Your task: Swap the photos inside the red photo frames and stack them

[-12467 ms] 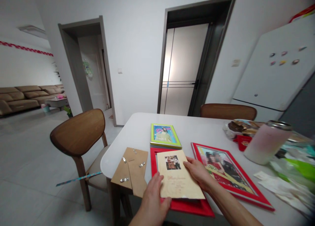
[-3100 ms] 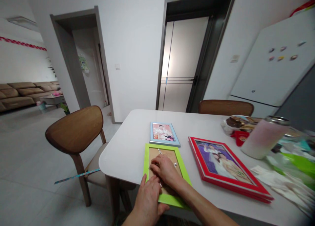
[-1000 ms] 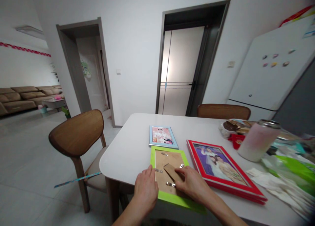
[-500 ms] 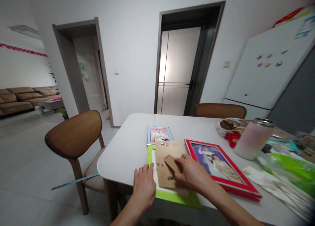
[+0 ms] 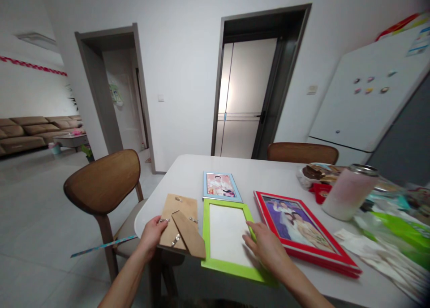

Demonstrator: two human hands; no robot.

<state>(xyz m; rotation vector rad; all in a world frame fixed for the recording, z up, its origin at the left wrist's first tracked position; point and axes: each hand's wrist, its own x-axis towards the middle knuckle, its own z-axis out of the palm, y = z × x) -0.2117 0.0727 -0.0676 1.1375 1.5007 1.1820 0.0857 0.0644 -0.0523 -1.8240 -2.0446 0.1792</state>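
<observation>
My left hand (image 5: 152,236) grips the left edge of a brown backing board (image 5: 171,209), which has metal clips and a folding stand. The board lies at the table's near left, beside a green frame (image 5: 206,236). A white sheet (image 5: 226,232) fills the green frame. My right hand (image 5: 265,247) rests at the frame's right side, fingers apart, fingertips near the sheet's edge. Behind it lies a light blue frame (image 5: 221,185) with a photo. To the right, a red frame (image 5: 298,223) with a wedding photo lies on another red one.
The white table (image 5: 188,169) also bears a pink and white bottle (image 5: 349,191), a green plastic bag (image 5: 403,229), white gloves or cloth (image 5: 372,254) and a red packet (image 5: 320,191). Wooden chairs stand at left (image 5: 104,178) and behind (image 5: 302,152).
The backing board has moved off the green frame to its left, now held by my left hand. My right hand has let go of the board's stand and is at the frame's right side.
</observation>
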